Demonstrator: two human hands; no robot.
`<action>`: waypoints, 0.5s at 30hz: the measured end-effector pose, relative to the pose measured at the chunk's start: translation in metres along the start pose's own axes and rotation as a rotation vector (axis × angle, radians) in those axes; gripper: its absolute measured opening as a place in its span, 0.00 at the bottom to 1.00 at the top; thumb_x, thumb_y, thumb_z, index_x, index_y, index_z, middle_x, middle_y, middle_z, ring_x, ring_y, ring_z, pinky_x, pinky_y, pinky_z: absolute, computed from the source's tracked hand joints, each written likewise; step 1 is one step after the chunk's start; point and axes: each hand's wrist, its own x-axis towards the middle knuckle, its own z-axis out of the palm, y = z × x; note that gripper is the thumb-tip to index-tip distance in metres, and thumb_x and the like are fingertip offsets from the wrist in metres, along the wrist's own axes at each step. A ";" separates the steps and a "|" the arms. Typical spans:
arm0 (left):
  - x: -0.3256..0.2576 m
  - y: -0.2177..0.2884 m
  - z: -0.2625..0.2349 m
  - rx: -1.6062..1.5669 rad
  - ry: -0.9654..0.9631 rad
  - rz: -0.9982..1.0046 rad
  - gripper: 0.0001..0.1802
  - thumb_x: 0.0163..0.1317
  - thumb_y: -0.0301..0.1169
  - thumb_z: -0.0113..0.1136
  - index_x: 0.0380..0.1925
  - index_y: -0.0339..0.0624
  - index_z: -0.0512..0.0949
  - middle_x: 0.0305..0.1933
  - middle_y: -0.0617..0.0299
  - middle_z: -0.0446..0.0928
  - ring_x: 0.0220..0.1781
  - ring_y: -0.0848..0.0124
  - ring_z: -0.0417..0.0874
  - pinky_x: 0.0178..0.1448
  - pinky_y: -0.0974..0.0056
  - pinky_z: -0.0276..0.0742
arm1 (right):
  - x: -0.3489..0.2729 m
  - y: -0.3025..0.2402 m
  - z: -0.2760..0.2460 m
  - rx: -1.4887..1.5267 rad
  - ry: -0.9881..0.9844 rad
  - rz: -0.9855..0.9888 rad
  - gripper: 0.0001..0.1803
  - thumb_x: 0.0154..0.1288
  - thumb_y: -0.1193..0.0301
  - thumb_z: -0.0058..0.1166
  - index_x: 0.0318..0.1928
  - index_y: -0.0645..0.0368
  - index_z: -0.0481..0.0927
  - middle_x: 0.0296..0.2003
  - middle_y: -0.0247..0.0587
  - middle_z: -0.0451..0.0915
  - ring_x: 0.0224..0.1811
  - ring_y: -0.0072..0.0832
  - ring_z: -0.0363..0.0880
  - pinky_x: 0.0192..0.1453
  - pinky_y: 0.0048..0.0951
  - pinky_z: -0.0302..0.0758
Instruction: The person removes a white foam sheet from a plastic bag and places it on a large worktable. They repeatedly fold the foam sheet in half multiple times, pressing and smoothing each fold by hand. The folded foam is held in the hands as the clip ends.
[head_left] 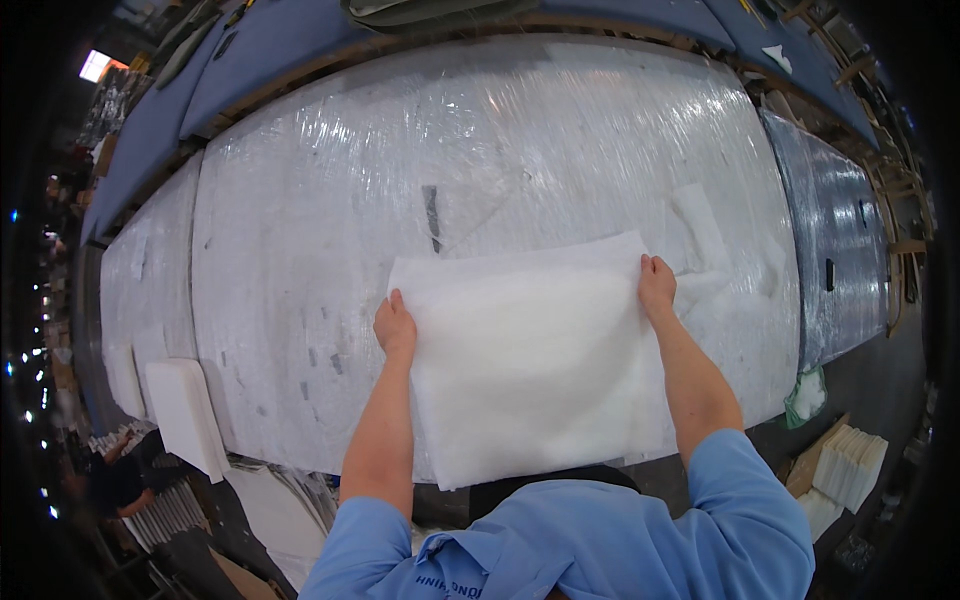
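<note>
A white sheet of soft padding (530, 360) spreads in front of me over the near part of a table wrapped in clear plastic film (320, 210). My left hand (396, 322) pinches its far left corner region, and my right hand (656, 283) grips the far right edge. Between the hands the far edge runs nearly straight, while the near end hangs close to my body. Just past the right hand, a crumpled white piece (700, 225) lies on the film. A dark grey strip (432, 218) shows on the table beyond the left hand.
A stack of white padding (185, 415) stands at the table's near left corner. Blue-topped tables (270, 65) border the far side. At right are a film-covered blue table (830, 240), a green bag (805, 398) and a box of white sheets (845, 465). Another person (115, 480) is at lower left.
</note>
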 end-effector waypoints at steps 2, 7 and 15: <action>0.001 -0.006 0.000 0.044 0.001 0.001 0.32 0.81 0.51 0.45 0.39 0.28 0.83 0.46 0.35 0.84 0.50 0.37 0.83 0.56 0.42 0.75 | 0.000 0.004 0.002 -0.001 0.025 -0.006 0.23 0.81 0.55 0.48 0.37 0.64 0.80 0.37 0.57 0.84 0.41 0.56 0.80 0.49 0.49 0.75; 0.009 -0.018 0.012 0.032 0.025 0.010 0.32 0.81 0.50 0.45 0.39 0.27 0.83 0.45 0.34 0.84 0.50 0.37 0.83 0.56 0.43 0.75 | 0.006 0.013 0.010 0.022 0.038 0.048 0.23 0.80 0.57 0.50 0.38 0.66 0.80 0.33 0.51 0.83 0.37 0.43 0.79 0.48 0.43 0.75; 0.016 -0.028 0.025 -0.005 -0.008 -0.033 0.32 0.81 0.50 0.46 0.41 0.26 0.83 0.46 0.34 0.84 0.51 0.38 0.83 0.57 0.44 0.75 | 0.005 0.022 0.018 0.135 -0.001 0.169 0.21 0.78 0.58 0.53 0.37 0.67 0.82 0.34 0.54 0.84 0.36 0.45 0.78 0.48 0.44 0.75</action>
